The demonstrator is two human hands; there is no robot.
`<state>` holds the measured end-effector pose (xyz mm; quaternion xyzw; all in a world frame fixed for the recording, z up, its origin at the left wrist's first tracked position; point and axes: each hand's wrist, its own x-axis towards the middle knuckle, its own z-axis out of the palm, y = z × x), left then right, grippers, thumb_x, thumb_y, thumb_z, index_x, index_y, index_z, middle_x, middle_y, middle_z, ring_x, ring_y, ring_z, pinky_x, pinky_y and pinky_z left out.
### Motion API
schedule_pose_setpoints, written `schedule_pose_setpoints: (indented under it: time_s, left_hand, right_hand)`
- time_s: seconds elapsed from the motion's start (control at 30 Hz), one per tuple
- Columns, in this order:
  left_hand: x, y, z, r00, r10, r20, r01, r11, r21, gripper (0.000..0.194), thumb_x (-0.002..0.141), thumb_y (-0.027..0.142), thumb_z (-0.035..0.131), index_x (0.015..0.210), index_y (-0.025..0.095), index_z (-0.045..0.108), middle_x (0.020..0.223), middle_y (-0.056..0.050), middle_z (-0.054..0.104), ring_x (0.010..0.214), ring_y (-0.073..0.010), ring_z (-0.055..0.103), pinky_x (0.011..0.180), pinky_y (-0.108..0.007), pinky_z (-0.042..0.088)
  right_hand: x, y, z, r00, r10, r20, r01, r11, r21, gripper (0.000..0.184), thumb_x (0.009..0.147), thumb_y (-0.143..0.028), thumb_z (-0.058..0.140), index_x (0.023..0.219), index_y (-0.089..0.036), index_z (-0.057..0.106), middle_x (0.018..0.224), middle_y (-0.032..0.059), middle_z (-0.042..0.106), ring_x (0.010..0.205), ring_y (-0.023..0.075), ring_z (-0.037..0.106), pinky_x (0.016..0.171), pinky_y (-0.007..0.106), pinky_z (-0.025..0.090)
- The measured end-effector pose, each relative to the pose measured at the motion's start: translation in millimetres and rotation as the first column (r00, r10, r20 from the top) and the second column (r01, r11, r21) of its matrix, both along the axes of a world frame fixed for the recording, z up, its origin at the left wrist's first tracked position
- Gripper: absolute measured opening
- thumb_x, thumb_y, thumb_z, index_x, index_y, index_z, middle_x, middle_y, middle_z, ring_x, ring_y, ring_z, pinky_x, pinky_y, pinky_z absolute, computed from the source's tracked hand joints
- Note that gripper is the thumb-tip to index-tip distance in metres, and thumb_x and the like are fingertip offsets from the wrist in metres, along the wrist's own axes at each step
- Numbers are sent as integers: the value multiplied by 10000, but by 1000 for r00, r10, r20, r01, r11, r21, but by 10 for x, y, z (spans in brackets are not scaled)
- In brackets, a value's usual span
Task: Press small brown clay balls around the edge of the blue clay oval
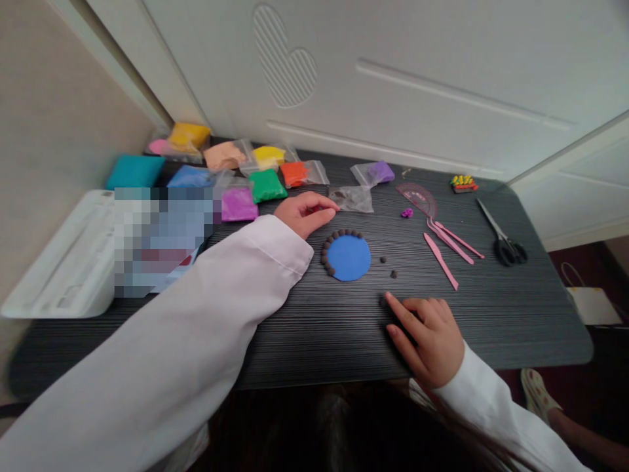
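At the centre lies a flat blue clay disc [350, 258], with a row of small dark clay balls [326, 252] set along its left and upper rim. My left hand [305, 213] is beyond the disc, thumb and forefinger pinched together at the near-left edge of a clear plastic bag [354, 198] with a little dark stuff in it. My right hand [430, 337] rests on the near side of the table, fingers apart. Its forefinger tip touches a small dark ball [384, 301], partly hidden. Two loose dark clay pieces [394, 274] lie right of the disc.
Bagged coloured clay, such as a green packet [266, 185], lines the back left beside a white tray [63, 255]. Rightward lie a protractor [417, 198], a purple lump [407, 213], pink modelling tools [441, 261] and scissors [501, 239]. A white panel [393, 118] stands behind the table.
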<state>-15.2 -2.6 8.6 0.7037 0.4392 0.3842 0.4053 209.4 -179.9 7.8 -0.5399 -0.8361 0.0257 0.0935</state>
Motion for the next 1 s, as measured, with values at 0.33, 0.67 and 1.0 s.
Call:
schedule_pose_setpoints:
  time_s: [0.33, 0.67, 1.0]
  left_hand:
    - [-4, 0, 5, 999, -8, -41, 9, 1000, 12, 277, 686, 337, 518, 823, 127, 637, 781, -41, 597, 703, -127, 523, 644, -232, 392]
    - [8, 0, -15, 1000, -2, -30, 3, 1000, 21, 268, 683, 332, 523, 813, 128, 639, 751, -35, 592, 694, -125, 521, 642, -236, 393]
    - [-1, -5, 12, 999, -10, -39, 10, 1000, 11, 276, 686, 341, 516, 818, 131, 636, 765, -40, 604, 705, -132, 529, 646, -238, 398]
  right_hand:
    - [-58, 7, 73, 998, 37, 48, -34, 998, -54, 453, 747, -358, 487, 1190, -277, 438, 869, 56, 516, 757, 181, 426, 672, 357, 301]
    - [-70, -12, 100, 997, 58, 41, -57, 998, -32, 419, 742, -338, 502, 1158, -292, 471, 871, 50, 521, 758, 175, 420, 673, 352, 291]
    - [-44, -13, 45, 998, 61, 14, -61, 998, 17, 424, 735, -320, 506, 1155, -270, 478, 843, 46, 525, 728, 166, 434, 650, 339, 304]
